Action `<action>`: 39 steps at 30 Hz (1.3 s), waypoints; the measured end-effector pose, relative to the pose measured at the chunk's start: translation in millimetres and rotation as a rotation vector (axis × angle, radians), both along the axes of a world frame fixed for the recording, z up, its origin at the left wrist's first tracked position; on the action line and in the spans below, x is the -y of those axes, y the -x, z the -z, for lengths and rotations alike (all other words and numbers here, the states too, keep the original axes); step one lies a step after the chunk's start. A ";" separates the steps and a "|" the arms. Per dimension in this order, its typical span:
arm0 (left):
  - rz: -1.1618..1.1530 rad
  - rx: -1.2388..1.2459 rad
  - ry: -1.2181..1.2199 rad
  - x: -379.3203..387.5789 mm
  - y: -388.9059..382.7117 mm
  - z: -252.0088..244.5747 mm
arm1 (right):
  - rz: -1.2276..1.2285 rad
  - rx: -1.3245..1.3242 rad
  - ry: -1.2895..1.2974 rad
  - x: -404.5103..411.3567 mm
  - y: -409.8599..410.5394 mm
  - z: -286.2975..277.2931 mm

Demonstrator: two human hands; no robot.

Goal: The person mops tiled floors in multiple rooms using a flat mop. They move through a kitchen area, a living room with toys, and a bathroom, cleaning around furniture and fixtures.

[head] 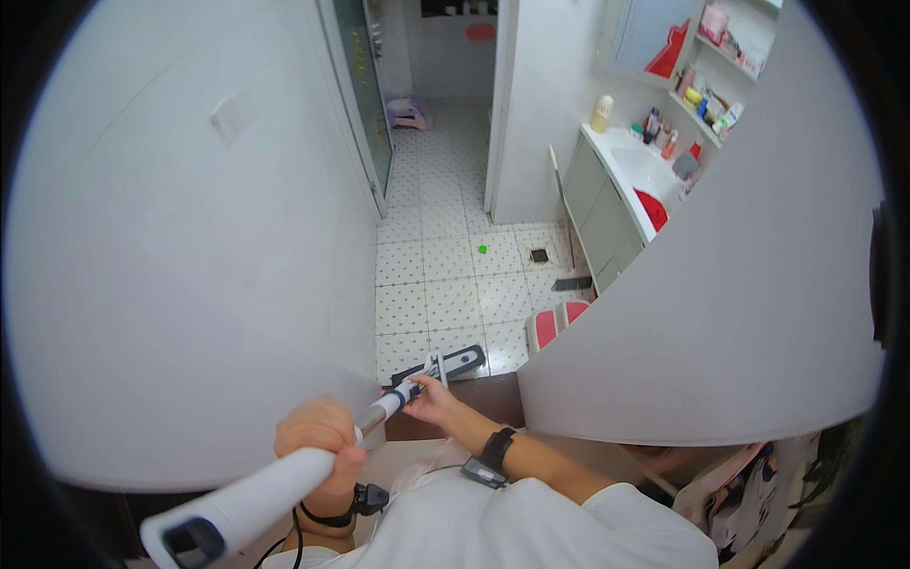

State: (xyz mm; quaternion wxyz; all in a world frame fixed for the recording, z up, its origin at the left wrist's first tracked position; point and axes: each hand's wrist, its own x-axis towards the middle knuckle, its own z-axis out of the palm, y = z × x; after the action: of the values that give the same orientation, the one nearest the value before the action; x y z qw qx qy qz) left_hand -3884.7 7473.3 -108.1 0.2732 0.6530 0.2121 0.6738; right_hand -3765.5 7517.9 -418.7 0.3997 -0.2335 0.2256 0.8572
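My left hand is wrapped around the pole of a white floor mop or scrubbing brush, just beyond its thick handle. The handle's end, with a dark blue loop, points towards the lower left. Farther down, my right hand grips the pole's lower part, close to the head joint. Its fingers are partly hidden behind the pole. The long dark-edged head, with a white and blue top and what look like bristles, is over the tiles at a brown doorway threshold.
White walls flank the doorway. Beyond lie a dotted tile floor, a small green object and a floor drain. A broom leans by the washbasin cabinet. A red-and-white stool stands nearer, partly behind the right wall.
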 end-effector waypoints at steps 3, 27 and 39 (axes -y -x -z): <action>0.021 0.013 -0.004 -59.7 -10.0 -7.7 | 0.189 0.065 0.016 -49.3 0.5 21.9; -0.012 0.346 -0.206 -524.0 -58.8 -35.1 | 0.383 0.344 0.303 -638.6 -115.7 122.4; 1.189 -0.352 -0.098 -880.1 -41.5 -10.7 | 0.100 0.397 0.205 -957.0 -120.1 101.5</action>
State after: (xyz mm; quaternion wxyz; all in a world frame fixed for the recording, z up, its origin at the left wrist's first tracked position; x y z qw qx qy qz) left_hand -3843.1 8353.4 -97.3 0.5323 0.7724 -0.1772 0.2978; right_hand -3645.4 8474.9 -520.2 0.4525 -0.4255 0.2397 0.7461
